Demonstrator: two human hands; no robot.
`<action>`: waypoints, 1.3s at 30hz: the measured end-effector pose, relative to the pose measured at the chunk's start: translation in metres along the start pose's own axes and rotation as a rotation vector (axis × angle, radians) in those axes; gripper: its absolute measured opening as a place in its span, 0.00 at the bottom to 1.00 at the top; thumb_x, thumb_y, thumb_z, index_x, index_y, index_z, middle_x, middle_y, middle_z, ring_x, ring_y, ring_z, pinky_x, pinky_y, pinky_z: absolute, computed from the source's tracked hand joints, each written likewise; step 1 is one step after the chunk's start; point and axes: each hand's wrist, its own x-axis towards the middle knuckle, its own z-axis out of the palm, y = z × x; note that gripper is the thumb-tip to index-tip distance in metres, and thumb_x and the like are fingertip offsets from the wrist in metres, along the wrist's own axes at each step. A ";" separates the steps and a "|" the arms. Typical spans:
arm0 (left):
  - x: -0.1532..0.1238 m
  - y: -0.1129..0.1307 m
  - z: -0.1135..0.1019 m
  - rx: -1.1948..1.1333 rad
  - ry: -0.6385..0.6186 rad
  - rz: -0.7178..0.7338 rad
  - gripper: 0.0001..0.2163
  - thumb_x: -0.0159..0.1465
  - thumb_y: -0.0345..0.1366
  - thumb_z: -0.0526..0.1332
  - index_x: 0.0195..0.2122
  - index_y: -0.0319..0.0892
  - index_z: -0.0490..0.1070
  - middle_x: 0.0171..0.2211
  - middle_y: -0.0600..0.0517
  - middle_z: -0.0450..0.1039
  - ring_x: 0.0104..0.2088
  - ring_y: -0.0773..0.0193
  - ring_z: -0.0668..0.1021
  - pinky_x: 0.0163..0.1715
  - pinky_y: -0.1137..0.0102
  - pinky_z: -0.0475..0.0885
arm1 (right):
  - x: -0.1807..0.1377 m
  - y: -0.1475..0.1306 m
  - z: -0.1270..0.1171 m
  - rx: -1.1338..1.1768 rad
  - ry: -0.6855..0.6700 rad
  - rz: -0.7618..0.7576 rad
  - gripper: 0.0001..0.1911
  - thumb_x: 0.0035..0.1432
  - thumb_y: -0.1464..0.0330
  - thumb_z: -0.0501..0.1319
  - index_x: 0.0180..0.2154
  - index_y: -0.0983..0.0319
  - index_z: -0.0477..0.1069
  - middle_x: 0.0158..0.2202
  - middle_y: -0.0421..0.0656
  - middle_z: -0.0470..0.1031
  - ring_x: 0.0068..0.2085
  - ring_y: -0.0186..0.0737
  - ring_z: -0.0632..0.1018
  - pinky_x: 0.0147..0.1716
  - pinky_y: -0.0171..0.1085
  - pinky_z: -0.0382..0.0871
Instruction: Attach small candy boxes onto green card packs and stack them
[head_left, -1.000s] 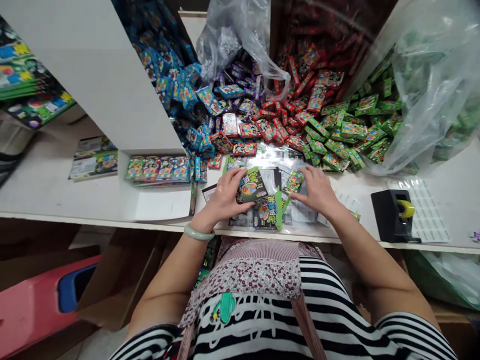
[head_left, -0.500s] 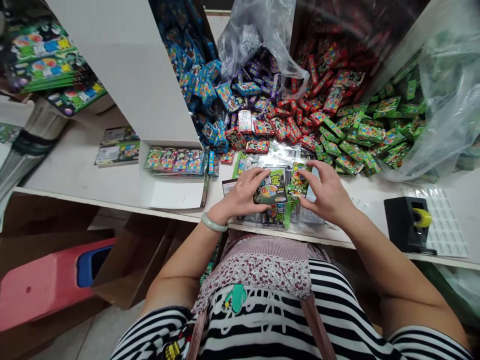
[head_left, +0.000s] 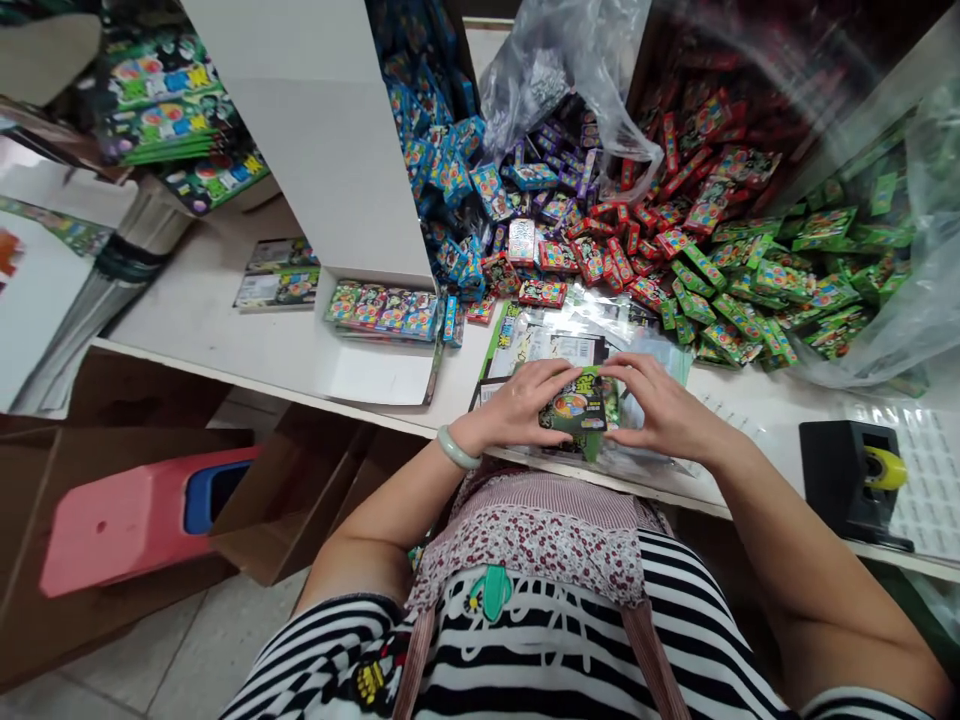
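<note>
**Head view: both hands close on one green packet at the table edge**

Head view shows the left hand (head_left: 517, 405) and the right hand (head_left: 660, 410) meeting over a green and black printed packet (head_left: 576, 408), held between them just above the near edge of the white table (head_left: 247, 345). The left hand's fingers curl over the packet's left side, and the right hand's fingers pinch its top right corner; both grips are narrow and closed on the packet. A pale green bangle (head_left: 457, 450) sits on the left wrist.

Under the hands lies a loose stack of clear plastic sleeves and printed cards (head_left: 555, 340). Beyond it, small boxes are heaped in colour groups: blue boxes (head_left: 442, 170) at the left, purple boxes (head_left: 547, 180) by a crumpled clear bag (head_left: 562, 60), red boxes (head_left: 660, 200) in the middle and green boxes (head_left: 780, 280) at the right. A tall white carton (head_left: 330, 150) stands left of the heaps, with a row of filled packets (head_left: 382, 310) at its foot. A black tape dispenser (head_left: 851, 480) stands on the table well to the right of the hands. A pink stool (head_left: 127, 520) lies below the table at the left.
</note>
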 end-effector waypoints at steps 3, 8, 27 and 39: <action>-0.003 0.000 -0.003 0.036 0.085 -0.046 0.42 0.60 0.52 0.66 0.70 0.41 0.51 0.61 0.36 0.64 0.61 0.45 0.69 0.61 0.50 0.67 | 0.006 -0.002 0.013 0.055 0.142 0.036 0.39 0.57 0.54 0.67 0.64 0.58 0.56 0.60 0.57 0.66 0.62 0.58 0.68 0.58 0.58 0.66; -0.007 -0.006 -0.010 0.075 0.147 -0.038 0.43 0.60 0.51 0.68 0.70 0.42 0.49 0.60 0.37 0.64 0.60 0.45 0.70 0.60 0.50 0.68 | 0.018 -0.005 0.025 0.130 0.165 0.076 0.23 0.67 0.58 0.58 0.60 0.54 0.65 0.50 0.49 0.78 0.52 0.52 0.76 0.54 0.55 0.68; -0.023 -0.036 -0.024 0.209 0.276 -0.146 0.42 0.60 0.48 0.68 0.71 0.44 0.50 0.60 0.37 0.64 0.59 0.43 0.72 0.58 0.48 0.71 | 0.107 0.116 0.000 0.212 0.612 0.788 0.15 0.59 0.55 0.56 0.34 0.60 0.72 0.29 0.43 0.74 0.34 0.43 0.74 0.35 0.39 0.67; -0.020 -0.030 -0.020 0.161 0.237 -0.135 0.38 0.62 0.51 0.66 0.69 0.45 0.53 0.63 0.39 0.62 0.61 0.44 0.70 0.61 0.48 0.70 | 0.021 0.064 0.003 0.813 0.395 0.672 0.28 0.49 0.57 0.67 0.52 0.55 0.71 0.34 0.37 0.76 0.32 0.37 0.76 0.35 0.39 0.73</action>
